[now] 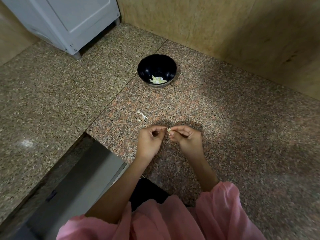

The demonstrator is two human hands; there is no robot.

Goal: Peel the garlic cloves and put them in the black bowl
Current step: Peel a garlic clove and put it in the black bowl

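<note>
A small pale garlic clove (169,130) is pinched between the fingertips of my left hand (150,142) and my right hand (187,139), low over the speckled granite counter (233,129). Both hands are curled shut around it, and most of the clove is hidden by the fingers. The black bowl (156,65) stands farther back on the counter, apart from my hands, with several peeled cloves (158,80) lying in its bottom. Loose bits of garlic skin (142,116) lie on the counter just beyond my left hand.
A white appliance (69,23) stands at the back left on the counter. Tan stone walls (225,26) close the corner behind and to the right. The counter's inner edge drops to a steel surface (83,170) at lower left. Pink sleeves cover my arms.
</note>
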